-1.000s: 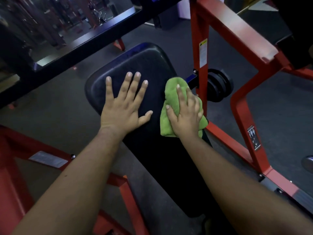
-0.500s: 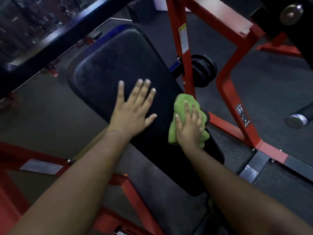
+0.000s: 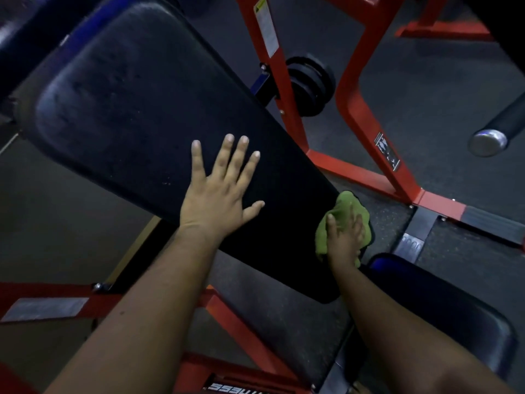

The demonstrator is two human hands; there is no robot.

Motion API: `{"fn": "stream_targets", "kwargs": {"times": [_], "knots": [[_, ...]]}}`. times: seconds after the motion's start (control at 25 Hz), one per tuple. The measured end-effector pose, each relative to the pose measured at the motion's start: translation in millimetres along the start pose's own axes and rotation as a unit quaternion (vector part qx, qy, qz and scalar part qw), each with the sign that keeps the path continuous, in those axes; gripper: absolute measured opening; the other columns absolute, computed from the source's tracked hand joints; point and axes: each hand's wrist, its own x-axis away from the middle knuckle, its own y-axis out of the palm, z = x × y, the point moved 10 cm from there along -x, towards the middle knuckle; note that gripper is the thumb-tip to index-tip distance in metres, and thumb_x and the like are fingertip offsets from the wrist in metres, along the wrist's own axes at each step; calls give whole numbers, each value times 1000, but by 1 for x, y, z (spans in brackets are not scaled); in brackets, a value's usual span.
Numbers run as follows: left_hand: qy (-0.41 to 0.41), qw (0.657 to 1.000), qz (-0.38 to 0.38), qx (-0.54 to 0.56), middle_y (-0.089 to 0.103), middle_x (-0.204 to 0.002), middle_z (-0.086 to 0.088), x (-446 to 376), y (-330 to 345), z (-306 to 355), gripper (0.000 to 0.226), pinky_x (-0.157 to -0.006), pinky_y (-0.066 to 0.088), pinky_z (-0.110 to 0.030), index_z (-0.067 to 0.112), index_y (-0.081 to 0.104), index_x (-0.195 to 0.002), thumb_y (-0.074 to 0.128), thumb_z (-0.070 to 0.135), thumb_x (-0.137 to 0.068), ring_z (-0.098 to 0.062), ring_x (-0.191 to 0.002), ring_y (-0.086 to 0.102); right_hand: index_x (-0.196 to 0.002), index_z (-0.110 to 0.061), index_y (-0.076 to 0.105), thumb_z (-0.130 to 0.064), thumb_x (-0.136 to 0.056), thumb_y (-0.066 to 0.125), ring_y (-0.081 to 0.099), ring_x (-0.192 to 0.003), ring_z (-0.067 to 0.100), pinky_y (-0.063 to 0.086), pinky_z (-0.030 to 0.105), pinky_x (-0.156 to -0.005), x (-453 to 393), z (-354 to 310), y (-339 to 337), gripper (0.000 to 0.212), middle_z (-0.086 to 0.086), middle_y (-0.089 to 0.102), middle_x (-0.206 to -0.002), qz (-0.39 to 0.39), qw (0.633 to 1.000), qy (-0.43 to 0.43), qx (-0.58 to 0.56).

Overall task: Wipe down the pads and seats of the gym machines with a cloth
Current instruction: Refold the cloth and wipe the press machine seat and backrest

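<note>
Back pad (image 3: 136, 103): black vinyl, long tapered slab with rounded corners, wide end far-left, narrow end near-right. Surface is matte with a faint grain; a bluish sheen runs along the far edge. Left hand (image 3: 216, 194) lies flat on the pad's near half, fingers straight and spread, palm down, gripping nothing. Right hand (image 3: 345, 237) presses the green cloth (image 3: 345, 204) against the pad's right edge near the narrow end. Fingers lie fairly straight over the cloth, slightly bent over its bulk, not clenched. The cloth is soft, nappy like microfibre, and bunched; part of it is hidden under the hand, and its lower folds are blurred.

Seat pad (image 3: 454, 317): same black vinyl, rounded, near-right, just beside the back pad's narrow end, partly covered by the right forearm.

Machine frame (image 3: 355, 109): red painted steel tube, angular, on the right past the pad; white warning label (image 3: 267, 27) on its upright, text unreadable. Black weight plates (image 3: 309, 83) are stacked behind that upright, partly hidden by it. Chrome-capped black bar end (image 3: 488, 142) at far right, cut off by the picture edge. More red tube at near left and bottom, with a partial logo plate, lettering cut off. Floor (image 3: 426, 89) is dark speckled rubber.
</note>
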Motion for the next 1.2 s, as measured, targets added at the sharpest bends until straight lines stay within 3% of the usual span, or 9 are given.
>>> {"fn": "stream_targets", "kwargs": {"times": [0.08,0.28,0.4,0.56,0.64,0.76,0.92,1.04,1.2], "knots": [[-1,1000,2,5,-22,-166,-15,0,-1,0,92,-116,-1,-74,18,-12,-160,8,78,-93,-36,-152,-25,-158,-41,16,-73,-85,25,7,-155,20,15,72,-113,12,-42,3,81,-6,13,-168,20,999,-26,-14],[-2,1000,2,11,-22,-166,-15,0,1,1,92,-116,-3,-74,19,-13,-160,9,78,-93,-35,-152,-24,-154,-57,4,-73,-91,30,-5,-155,9,9,65,-114,45,-92,23,70,-16,0,-168,-12,963,-258,72],[-1,1000,0,11,-23,-166,-14,-1,2,2,92,-116,-3,-73,19,-14,-160,6,78,-92,-35,-152,-24,-150,-60,-6,-86,-83,25,0,-156,17,7,61,-118,8,-22,14,78,-8,1,-170,-2,980,-181,86],[-3,1000,8,11,-22,-166,-14,0,2,1,92,-117,0,-73,19,-14,-160,5,78,-92,-35,-152,-23,-160,-35,12,-79,-90,35,10,-155,29,10,45,-123,-12,82,-1,86,7,10,-169,5,1000,27,-6],[-1,1000,9,10,-22,-166,-14,0,1,1,92,-117,-1,-73,19,-13,-160,6,78,-92,-35,-152,-23,-161,-29,16,-71,-94,36,15,-153,33,13,48,-122,-3,98,0,82,7,14,-169,16,994,101,-41],[0,1000,12,8,-21,-167,-14,0,2,1,93,-116,-4,-73,19,-13,-160,5,79,-91,-35,-153,-23,-160,-32,24,-61,-102,32,18,-152,29,17,56,-118,13,62,2,65,1,21,-167,57,991,112,-47],[2,1000,21,11,-20,-167,-14,2,2,2,92,-116,1,-74,19,-11,-160,7,77,-92,-35,-153,-23,-157,-45,17,-61,-102,30,9,-154,16,14,63,-114,41,-47,12,60,-13,13,-168,30,998,-45,-19],[1,996,58,63,-14,-169,-12,4,-10,-1,84,-113,6,-76,20,2,-162,22,71,-98,-29,-155,-15,-156,-52,9,-62,-96,26,-1,-154,9,9,65,-113,66,-150,26,62,-16,4,-168,-35,975,-219,30],[-206,945,184,175,7,-169,-10,33,-32,-61,68,-115,4,-75,20,26,-160,45,48,-100,-27,-156,10,-153,-58,-2,-57,-99,22,-17,-152,4,-1,69,-113,96,-235,32,59,-20,-12,-167,-119,895,-422,88]]}}
